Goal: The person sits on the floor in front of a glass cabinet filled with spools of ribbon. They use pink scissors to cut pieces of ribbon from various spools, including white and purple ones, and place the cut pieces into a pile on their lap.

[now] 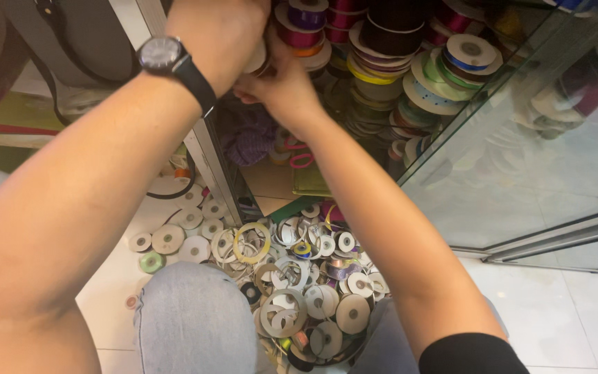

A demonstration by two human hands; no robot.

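- Both hands work at the top centre of the frame, inside a glass-fronted cabinet [520, 159] stacked with ribbon spools [389, 41].
- The left hand [226, 34], with a black wristwatch [162, 55] on its wrist, is curled shut; a pale spool [257, 59] shows at its edge, seemingly gripped, though the fingers are hidden.
- The right hand [282, 86] sits just beneath and touching it, fingers bent in toward the same spool; whether it grips anything I cannot tell.
- Step in hand, as I judge it: handling one spool at the stacks, either pulling it out or seating it.
- Lower centre of the frame, between the knees, lies a heap of empty card reels [306, 284] on the tiled floor [576, 318].
- The next move calls for care with the leaning stacks at upper right: a steady draw, without nudging neighbouring spools.
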